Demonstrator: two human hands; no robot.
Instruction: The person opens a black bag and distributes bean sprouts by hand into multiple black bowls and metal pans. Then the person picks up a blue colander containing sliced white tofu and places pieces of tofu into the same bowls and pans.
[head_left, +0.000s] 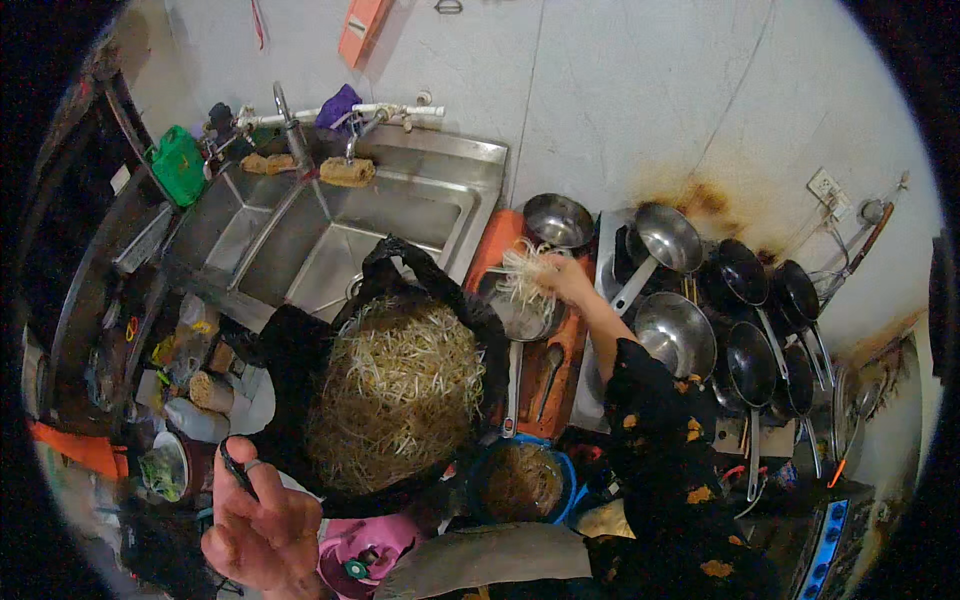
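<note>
A large black plastic bag (442, 281) stands before me with its mouth wide, full of bean sprouts (412, 367) with brownish roots. My right hand (566, 279) grips a bunch of white sprouts (525, 274) above a metal pan (521, 319), whose long handle points towards me. Below left of the bag, my left hand (262, 514) has curled fingers, one with a ring, and a strip of black plastic (238, 471) passes over the fingers. Just below the pan's handle, a blue-rimmed basin (574, 472) holds something brown.
A stainless steel double sink (390, 187) with taps stands behind the bag. On the right are a steel bowl (559, 219), a steel wok (675, 337) and several dark frying pans (750, 364). A pink plastic container (386, 532) sits near me. At left, a white-rimmed bowl (184, 461) holds greens.
</note>
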